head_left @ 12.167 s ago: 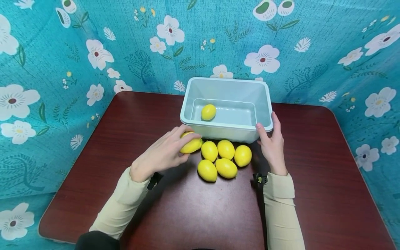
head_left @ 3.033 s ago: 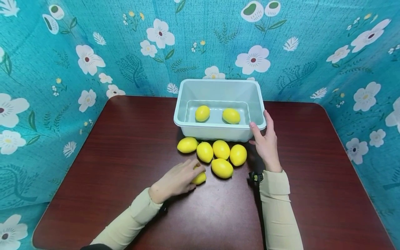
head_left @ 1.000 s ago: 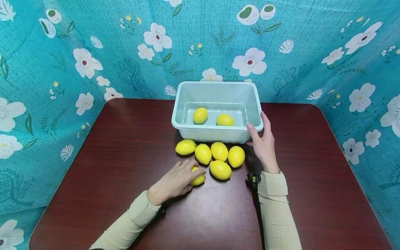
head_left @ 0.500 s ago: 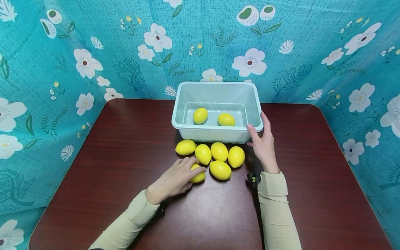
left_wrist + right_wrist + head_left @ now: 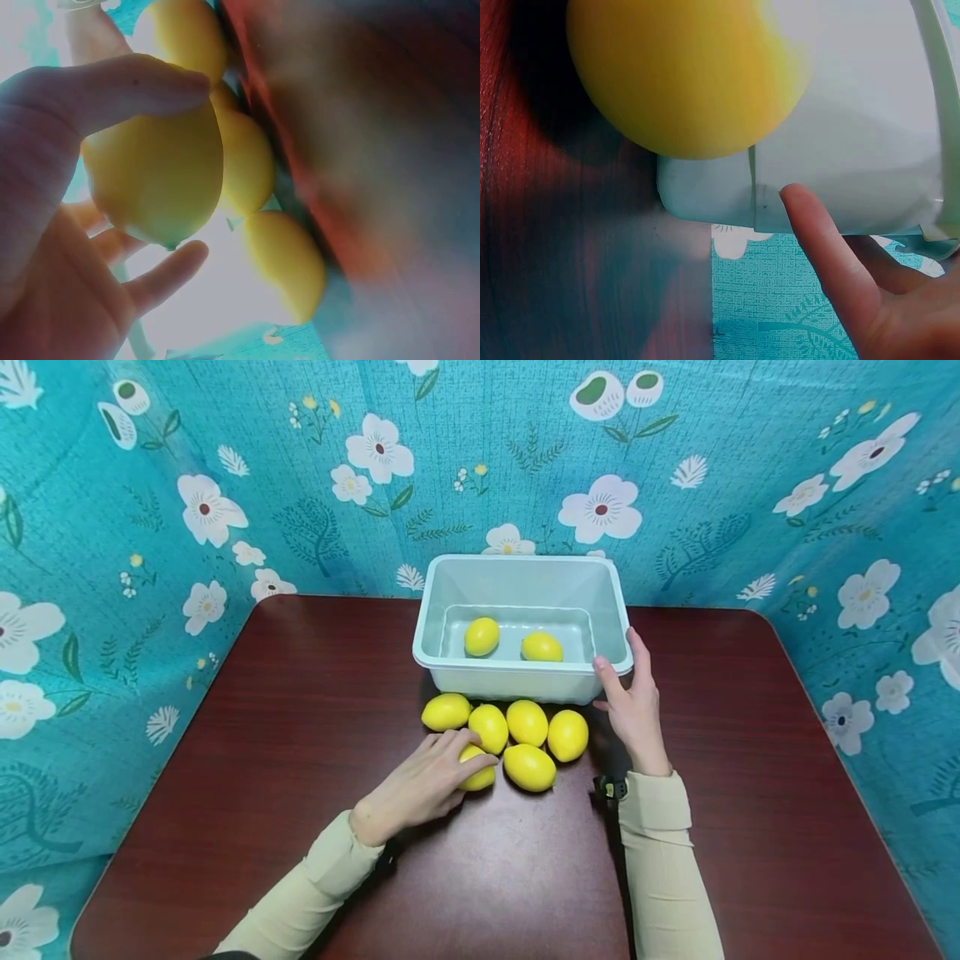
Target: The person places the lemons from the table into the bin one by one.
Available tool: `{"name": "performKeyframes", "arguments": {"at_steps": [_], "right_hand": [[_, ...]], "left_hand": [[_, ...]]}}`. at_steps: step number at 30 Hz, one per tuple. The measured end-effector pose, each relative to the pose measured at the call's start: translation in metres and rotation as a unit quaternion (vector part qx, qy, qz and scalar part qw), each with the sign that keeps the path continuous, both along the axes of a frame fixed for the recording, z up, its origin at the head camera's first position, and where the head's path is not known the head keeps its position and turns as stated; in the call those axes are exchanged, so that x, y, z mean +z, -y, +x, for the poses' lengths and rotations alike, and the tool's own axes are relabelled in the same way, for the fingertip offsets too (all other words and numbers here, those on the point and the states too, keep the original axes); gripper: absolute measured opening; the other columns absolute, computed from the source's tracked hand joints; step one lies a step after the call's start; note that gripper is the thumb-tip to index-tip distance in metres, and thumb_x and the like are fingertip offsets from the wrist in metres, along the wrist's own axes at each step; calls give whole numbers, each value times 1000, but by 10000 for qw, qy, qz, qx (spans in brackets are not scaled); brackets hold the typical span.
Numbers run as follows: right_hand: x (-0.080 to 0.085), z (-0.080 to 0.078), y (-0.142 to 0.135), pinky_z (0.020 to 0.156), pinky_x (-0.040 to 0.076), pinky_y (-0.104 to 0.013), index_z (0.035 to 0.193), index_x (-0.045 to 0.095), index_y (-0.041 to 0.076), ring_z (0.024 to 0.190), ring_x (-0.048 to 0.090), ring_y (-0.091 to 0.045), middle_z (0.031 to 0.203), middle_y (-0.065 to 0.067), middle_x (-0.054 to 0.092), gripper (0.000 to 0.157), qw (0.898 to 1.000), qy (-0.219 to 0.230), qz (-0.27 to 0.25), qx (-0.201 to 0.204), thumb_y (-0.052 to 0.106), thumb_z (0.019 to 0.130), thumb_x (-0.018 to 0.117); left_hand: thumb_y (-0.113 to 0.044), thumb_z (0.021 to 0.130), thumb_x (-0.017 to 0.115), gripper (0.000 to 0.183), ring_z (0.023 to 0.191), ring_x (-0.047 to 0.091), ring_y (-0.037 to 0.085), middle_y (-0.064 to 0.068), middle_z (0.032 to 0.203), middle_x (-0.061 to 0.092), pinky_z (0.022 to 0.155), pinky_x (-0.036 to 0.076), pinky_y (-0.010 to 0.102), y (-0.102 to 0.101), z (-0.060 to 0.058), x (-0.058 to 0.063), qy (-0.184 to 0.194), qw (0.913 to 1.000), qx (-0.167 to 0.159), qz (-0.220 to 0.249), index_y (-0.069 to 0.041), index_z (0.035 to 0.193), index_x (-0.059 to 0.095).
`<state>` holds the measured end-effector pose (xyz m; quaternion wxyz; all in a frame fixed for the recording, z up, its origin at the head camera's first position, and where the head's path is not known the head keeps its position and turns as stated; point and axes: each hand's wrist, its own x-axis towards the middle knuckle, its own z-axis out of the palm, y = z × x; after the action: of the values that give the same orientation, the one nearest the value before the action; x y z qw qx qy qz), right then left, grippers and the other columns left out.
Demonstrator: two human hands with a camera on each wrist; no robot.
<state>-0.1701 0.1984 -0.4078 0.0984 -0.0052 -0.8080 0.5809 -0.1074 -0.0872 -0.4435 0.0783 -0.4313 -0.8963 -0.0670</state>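
Readable text: none. Lemons (image 5: 527,723), pale blue plastic tub (image 5: 517,683), bench (image 5: 540,877) and floral cloth (image 5: 465,410) are showing no legible lettering, numbers or brands. Black wrist device (image 5: 610,788), right wrist: is bearing a yellowish patch, too small for reading.

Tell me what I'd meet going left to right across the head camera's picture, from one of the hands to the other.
The left hand, the gripped yellow oval lemon, the nearest loose yellow lemon, the rightmost loose yellow lemon, the right hand.
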Motion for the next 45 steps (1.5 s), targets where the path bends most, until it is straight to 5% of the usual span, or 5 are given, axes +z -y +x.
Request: {"name": "performKeyframes", "arguments": {"at_steps": [24, 39, 45], "right_hand": [[3, 0, 1, 60, 53, -39, 144, 15, 24, 113, 45, -32, 144, -7, 26, 66, 10000, 74, 1, -4, 35, 89, 51], [2, 0, 0, 65, 51, -48, 144, 15, 24, 111, 46, -33, 144, -7, 26, 66, 10000, 76, 17, -5, 35, 89, 50], [2, 0, 0, 60, 53, -39, 144, 15, 23, 112, 47, -32, 144, -8, 27, 66, 10000, 54, 63, -31, 35, 89, 51]], "left_hand": [[-23, 73, 70, 62, 111, 39, 23, 7, 124, 41, 88, 38, 40, 2, -6, 22, -119, 9997, 146, -173, -25, 128, 41], [-26, 72, 70, 65, 112, 41, 22, 3, 126, 44, 89, 36, 40, 8, -16, 44, -466, 9984, 234, 234, -24, 129, 40], [-26, 73, 69, 60, 112, 41, 22, 3, 126, 45, 89, 35, 40, 6, -20, 53, -586, 9972, 262, 380, -21, 127, 42]]}}
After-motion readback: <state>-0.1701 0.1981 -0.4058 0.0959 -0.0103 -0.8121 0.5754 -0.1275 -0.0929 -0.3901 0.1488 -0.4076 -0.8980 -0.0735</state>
